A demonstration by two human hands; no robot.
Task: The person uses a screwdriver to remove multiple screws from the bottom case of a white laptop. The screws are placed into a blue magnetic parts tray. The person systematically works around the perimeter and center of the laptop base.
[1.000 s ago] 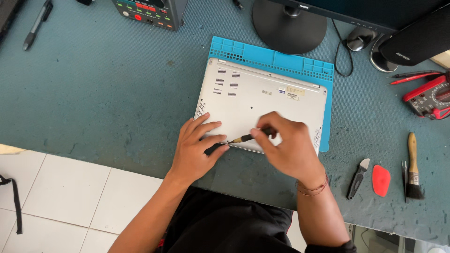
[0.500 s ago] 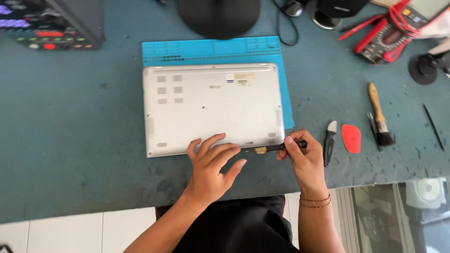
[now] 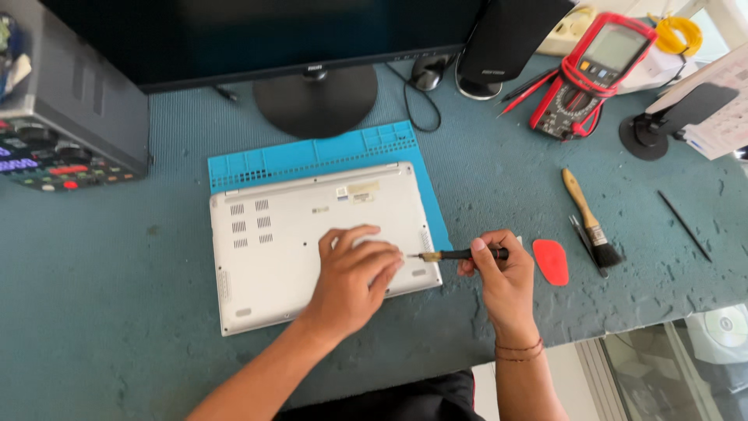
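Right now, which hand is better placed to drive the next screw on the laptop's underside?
Right. The right hand grips the screwdriver, its tip at the laptop near edge. The left hand lies flat on the base, holding no tool.

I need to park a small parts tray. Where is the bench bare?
Bare: the bench left of the laptop, below the grey instrument. Crowded: right of the right hand, with red pick, brush and multimeter.

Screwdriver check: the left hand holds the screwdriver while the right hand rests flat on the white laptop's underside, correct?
No, swapped. The head view shows the right hand holding the screwdriver, and the left hand resting flat on the white laptop.
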